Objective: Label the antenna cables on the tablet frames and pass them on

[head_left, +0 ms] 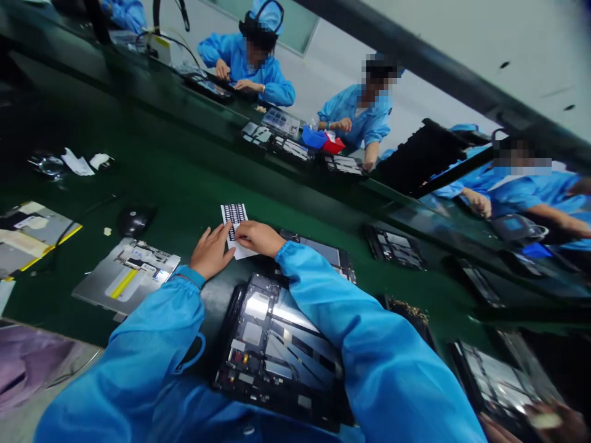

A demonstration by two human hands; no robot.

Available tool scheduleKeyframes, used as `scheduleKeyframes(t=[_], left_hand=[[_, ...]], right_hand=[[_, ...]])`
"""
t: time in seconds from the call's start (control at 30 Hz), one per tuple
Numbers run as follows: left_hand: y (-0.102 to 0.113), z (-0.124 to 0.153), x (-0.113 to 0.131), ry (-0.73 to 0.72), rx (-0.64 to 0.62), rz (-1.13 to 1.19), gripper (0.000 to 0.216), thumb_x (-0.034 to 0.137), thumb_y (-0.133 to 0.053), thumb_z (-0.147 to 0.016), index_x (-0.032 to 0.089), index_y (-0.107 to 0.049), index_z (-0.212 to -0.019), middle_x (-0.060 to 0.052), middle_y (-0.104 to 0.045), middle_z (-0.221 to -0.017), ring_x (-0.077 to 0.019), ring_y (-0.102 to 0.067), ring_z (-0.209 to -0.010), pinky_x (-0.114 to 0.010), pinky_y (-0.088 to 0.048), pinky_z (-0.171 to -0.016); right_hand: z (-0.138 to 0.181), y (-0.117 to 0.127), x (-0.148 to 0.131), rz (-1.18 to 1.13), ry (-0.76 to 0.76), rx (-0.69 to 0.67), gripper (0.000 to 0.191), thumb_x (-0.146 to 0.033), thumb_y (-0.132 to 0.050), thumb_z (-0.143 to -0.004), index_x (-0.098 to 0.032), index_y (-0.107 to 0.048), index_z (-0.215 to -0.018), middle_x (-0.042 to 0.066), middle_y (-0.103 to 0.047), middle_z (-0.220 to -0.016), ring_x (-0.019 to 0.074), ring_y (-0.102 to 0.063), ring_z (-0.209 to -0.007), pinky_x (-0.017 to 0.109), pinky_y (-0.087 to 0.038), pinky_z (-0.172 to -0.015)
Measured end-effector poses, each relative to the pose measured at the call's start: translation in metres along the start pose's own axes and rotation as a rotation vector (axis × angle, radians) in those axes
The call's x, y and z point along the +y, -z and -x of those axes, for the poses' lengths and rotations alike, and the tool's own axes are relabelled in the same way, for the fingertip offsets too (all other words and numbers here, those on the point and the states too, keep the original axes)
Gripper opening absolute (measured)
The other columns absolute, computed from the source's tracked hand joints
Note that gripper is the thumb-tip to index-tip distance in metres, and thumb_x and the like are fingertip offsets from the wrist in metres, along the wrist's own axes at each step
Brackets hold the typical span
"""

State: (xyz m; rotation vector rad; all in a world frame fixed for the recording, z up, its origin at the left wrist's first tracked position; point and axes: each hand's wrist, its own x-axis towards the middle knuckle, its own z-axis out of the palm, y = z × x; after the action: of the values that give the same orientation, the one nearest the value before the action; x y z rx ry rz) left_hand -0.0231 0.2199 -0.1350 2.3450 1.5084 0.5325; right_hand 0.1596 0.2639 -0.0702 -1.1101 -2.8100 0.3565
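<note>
A white sheet of small black stickers (235, 216) lies on the green belt (184, 184) ahead of me. My left hand (211, 251) rests flat on its lower left edge with fingers spread. My right hand (257, 237) is curled, its fingertips pinched at the sheet's near part; what they pinch is too small to name. Below my arms lies an opened tablet chassis (272, 347) showing its boards. Both sleeves are blue.
A grey back cover with a yellow strip (125, 277) lies left of me, a black mouse-like object (133, 219) beyond it. More opened tablets (396, 247) sit along the belt to the right. Three people in blue coats work across the far side.
</note>
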Motion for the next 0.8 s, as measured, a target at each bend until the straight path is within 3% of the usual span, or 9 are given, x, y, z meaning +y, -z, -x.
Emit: scheduleKeyframes(t=[0.23,0.3,0.4,0.5,0.6,0.67,0.8], left_hand=[[-0.002,-0.003,0.000,0.020,-0.015,-0.015,0.073,0.032,-0.048,-0.094,0.010,-0.020,-0.158,-0.016,-0.043,-0.157,-0.0262,-0.036,-0.148,-0.046,-0.019,-0.125],[-0.001,-0.004,0.000,0.018,-0.018,-0.023,0.074,0.031,-0.049,-0.093,0.011,-0.020,-0.158,-0.016,-0.044,-0.156,-0.0262,-0.037,-0.148,-0.047,-0.020,-0.125],[0.002,-0.006,0.000,0.007,-0.034,-0.023,0.073,0.032,-0.051,-0.092,0.012,-0.023,-0.157,-0.017,-0.042,-0.157,-0.0276,-0.038,-0.147,-0.048,-0.023,-0.124],[0.006,-0.012,0.002,-0.010,-0.040,0.005,0.069,0.033,-0.052,-0.093,0.013,-0.029,-0.155,-0.016,-0.038,-0.159,-0.0305,-0.036,-0.148,-0.053,-0.023,-0.124],[0.020,-0.015,0.011,-0.030,0.045,0.086,0.062,0.037,-0.051,-0.096,0.013,-0.037,-0.151,-0.014,-0.029,-0.164,-0.0301,-0.028,-0.152,-0.051,-0.026,-0.123],[0.039,-0.006,0.023,-0.037,0.141,0.147,0.057,0.042,-0.049,-0.099,0.011,-0.043,-0.146,-0.012,-0.028,-0.164,-0.0306,-0.029,-0.150,-0.048,-0.035,-0.119],[0.079,0.050,0.061,-0.062,0.272,0.172,0.041,0.044,-0.046,-0.102,0.018,-0.058,-0.131,-0.001,-0.057,-0.142,-0.0270,-0.053,-0.133,-0.046,-0.052,-0.103]], right_hand=[[-0.021,-0.024,0.004,0.002,0.015,-0.064,0.015,-0.006,-0.064,-0.087,-0.010,-0.067,-0.101,0.014,-0.067,-0.106,0.0229,-0.062,-0.098,0.032,-0.048,-0.088],[-0.028,-0.013,0.000,-0.021,0.015,-0.065,0.016,-0.003,-0.066,-0.083,-0.010,-0.065,-0.098,0.012,-0.067,-0.101,0.0218,-0.062,-0.093,0.032,-0.049,-0.086],[-0.012,0.025,-0.009,-0.064,-0.039,-0.027,0.008,-0.004,-0.062,-0.087,-0.011,-0.062,-0.090,0.008,-0.065,-0.090,0.0184,-0.060,-0.084,0.030,-0.049,-0.081],[0.055,0.073,-0.034,-0.160,-0.048,0.139,0.007,-0.010,-0.053,-0.096,-0.014,-0.057,-0.093,0.005,-0.061,-0.094,0.0155,-0.058,-0.086,0.029,-0.050,-0.082],[0.155,0.097,-0.081,-0.333,0.024,0.335,0.009,-0.015,-0.049,-0.100,-0.018,-0.055,-0.093,0.004,-0.060,-0.092,0.0154,-0.058,-0.087,0.030,-0.052,-0.083],[0.220,0.091,-0.117,-0.340,-0.073,0.350,0.007,-0.014,-0.050,-0.100,-0.018,-0.055,-0.097,0.007,-0.063,-0.096,0.0170,-0.060,-0.092,0.032,-0.055,-0.084],[0.308,0.044,-0.169,-0.171,-0.374,0.355,0.010,-0.009,-0.053,-0.098,-0.017,-0.056,-0.103,0.013,-0.066,-0.108,0.0197,-0.064,-0.100,0.035,-0.058,-0.086]])
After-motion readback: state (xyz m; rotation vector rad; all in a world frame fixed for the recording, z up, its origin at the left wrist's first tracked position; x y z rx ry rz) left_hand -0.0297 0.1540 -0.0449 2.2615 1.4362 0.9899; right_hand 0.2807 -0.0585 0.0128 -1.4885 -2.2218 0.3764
